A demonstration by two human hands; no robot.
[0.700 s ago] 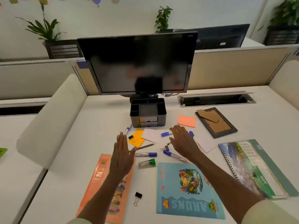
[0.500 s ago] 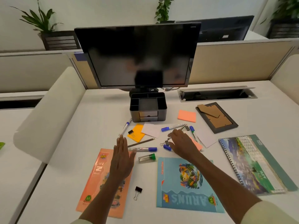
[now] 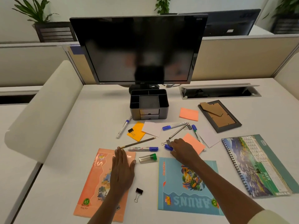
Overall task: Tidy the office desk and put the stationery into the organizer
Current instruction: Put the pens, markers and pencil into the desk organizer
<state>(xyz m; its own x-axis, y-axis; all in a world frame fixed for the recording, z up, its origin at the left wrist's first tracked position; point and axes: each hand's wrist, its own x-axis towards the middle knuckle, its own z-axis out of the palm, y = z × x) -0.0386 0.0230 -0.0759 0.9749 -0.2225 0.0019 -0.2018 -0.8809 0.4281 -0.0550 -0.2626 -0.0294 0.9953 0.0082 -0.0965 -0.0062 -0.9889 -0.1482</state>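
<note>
The left hand (image 3: 122, 171) lies flat, palm down, fingers straight and together, its grip spread open and holding nothing; it rests on the glossy orange booklet (image 3: 98, 183) near the left of the white counter (image 3: 68, 156). Just past its fingertips lie a striped pencil (image 3: 138, 142) and a white marker with a blue cap (image 3: 143, 148), and to its right a short clear tube with a green cap (image 3: 147, 158) on its side. A black binder clip (image 3: 138, 192) sits near, between the two booklets. Farther off, a slim white pen (image 3: 123, 126) lies beside an orange sticky note (image 3: 136, 131) carrying another black clip (image 3: 131, 131), partly overlapped by a white paper slip (image 3: 152, 128). The dark grey organizer (image 3: 149, 104), boxy with open compartments and small drawers, stands at the far middle under the monitor (image 3: 139, 49). The right hand (image 3: 182, 151) arches over a blue-capped marker (image 3: 168, 147), fingers curled down onto it; whether the grip has closed on it I cannot tell. Its wrist crosses the blue booklet (image 3: 186, 188). A silver clip (image 3: 166, 141) sits just beyond the fingertips, a salmon note (image 3: 194, 143) to the right, then a spiral calendar (image 3: 258, 165) and a dark picture frame (image 3: 220, 116) face down
</note>
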